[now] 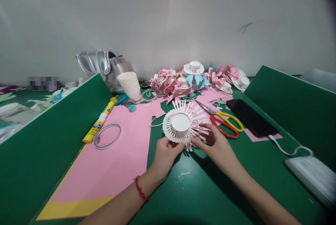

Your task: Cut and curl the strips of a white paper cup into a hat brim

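Both hands hold a cut-up paper cup (181,124), upturned, its wall sliced into strips fanned out like petals, just above the green table (210,190). The left hand (166,154) pinches the near rim with fingers closed on it; the right hand (216,145) grips the strips at the right, seemingly between thumb and fingers. Red-and-yellow scissors (225,122) lie just beyond the right hand, a pink sheet (112,158) to the left.

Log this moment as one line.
left hand: grips rim of white paper cup cut into splayed strips | right hand: pinches its strips | nearby: red-and-yellow scissors, on green table
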